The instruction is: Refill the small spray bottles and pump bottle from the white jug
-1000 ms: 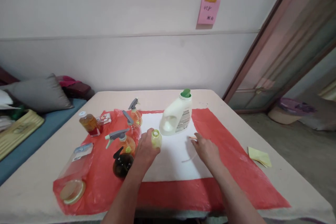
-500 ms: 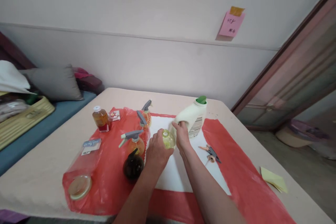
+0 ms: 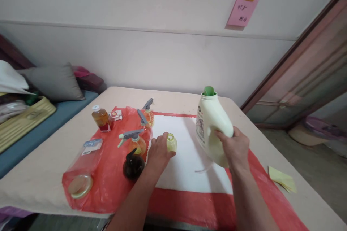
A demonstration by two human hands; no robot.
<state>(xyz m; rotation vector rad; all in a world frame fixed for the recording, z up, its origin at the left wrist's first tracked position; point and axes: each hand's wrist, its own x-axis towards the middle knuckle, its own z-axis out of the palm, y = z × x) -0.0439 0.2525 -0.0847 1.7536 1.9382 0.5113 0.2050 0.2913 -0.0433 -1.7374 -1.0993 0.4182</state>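
My left hand (image 3: 159, 151) is closed around a small clear yellowish bottle (image 3: 171, 143) with an uncapped neck, over the white sheet (image 3: 187, 177). Gripped by its handle in my right hand (image 3: 236, 147) is a large pale-green detergent jug (image 3: 213, 122). A green spout shows in the jug's mouth, and its printed label faces left. Left of my left hand stand a dark round bottle (image 3: 133, 166) and orange-tinted spray bottles (image 3: 137, 145) with grey trigger heads. The trigger head that lay on the sheet is mostly hidden behind the jug; a thin tube (image 3: 204, 169) shows.
A red plastic sheet (image 3: 108, 173) lies under the white one. On the left are an amber bottle (image 3: 101, 119), a clear plastic jar (image 3: 85, 166) on its side and a small card packet (image 3: 116, 115). Yellow paper (image 3: 282, 178) lies near the right table edge.
My right hand has moved the jug to the right, away from the small bottle, and turned it so its label side faces left. My left hand stays on the small bottle.
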